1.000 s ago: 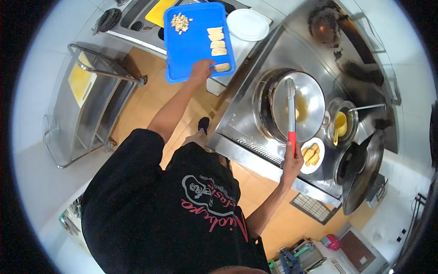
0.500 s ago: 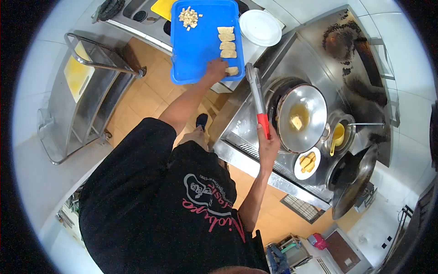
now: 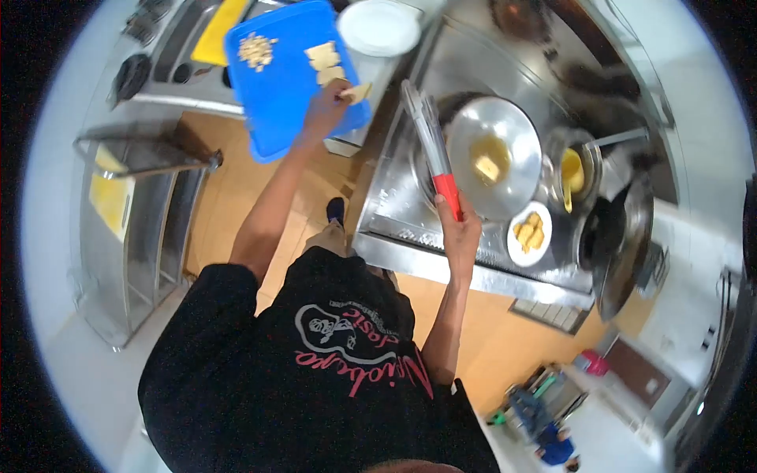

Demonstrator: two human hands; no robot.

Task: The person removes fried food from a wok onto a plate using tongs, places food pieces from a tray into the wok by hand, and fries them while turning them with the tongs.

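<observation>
L hand [image 3: 326,110] has a pale slab [image 3: 357,93] pinched by one end over the blue tray [image 3: 272,118], long axis sticking out toward the right edge. Wok [image 3: 516,130] is off to the right, R hand [image 3: 461,235] much nearer it, wrapped round the tongs [image 3: 445,189]; tips slightly apart, nothing between them afaict.

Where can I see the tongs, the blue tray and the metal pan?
Tongs [image 3: 436,158], head view: metal arms, near the red handle.
Blue tray [image 3: 277,102], head view: bare bottom surface.
Metal pan [image 3: 524,158], head view: bare inner wall.
</observation>
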